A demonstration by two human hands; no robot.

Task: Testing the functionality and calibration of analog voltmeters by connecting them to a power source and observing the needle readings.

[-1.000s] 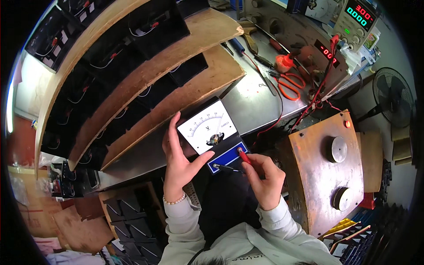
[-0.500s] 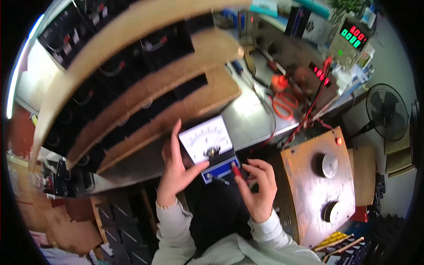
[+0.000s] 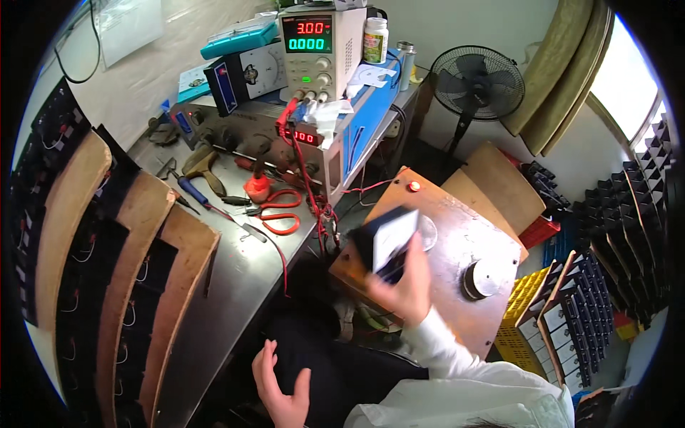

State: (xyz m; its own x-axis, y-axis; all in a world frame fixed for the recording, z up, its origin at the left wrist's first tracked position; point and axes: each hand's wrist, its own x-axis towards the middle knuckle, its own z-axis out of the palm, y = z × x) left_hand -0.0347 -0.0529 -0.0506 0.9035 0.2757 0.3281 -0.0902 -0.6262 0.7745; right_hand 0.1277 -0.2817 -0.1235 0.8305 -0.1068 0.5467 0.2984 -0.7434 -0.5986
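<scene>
My right hand (image 3: 407,289) grips an analog panel meter (image 3: 394,234) with a white dial face and a black body. The meter is tilted and slightly smeared by motion. It is held over the left part of a metal-topped wooden box (image 3: 457,214), partly covering one of the box's two round metal discs. The other disc (image 3: 486,278) stands fully in view nearer to me. Whether the meter touches the box, I cannot tell. My left hand (image 3: 282,392) hangs low beside my dark-clad lap, fingers apart, holding nothing.
A metal bench (image 3: 214,321) carries racks of black meter housings (image 3: 85,285), orange-handled scissors (image 3: 280,212) and several hand tools. A power supply (image 3: 308,53) with lit digits stands behind, red leads (image 3: 307,167) hanging down. Farther off are a fan (image 3: 478,78) and a yellow crate (image 3: 517,342).
The view has swung to the right. The meter has gone from between both hands to over the box, now in my right hand alone. My left hand has come away from it.
</scene>
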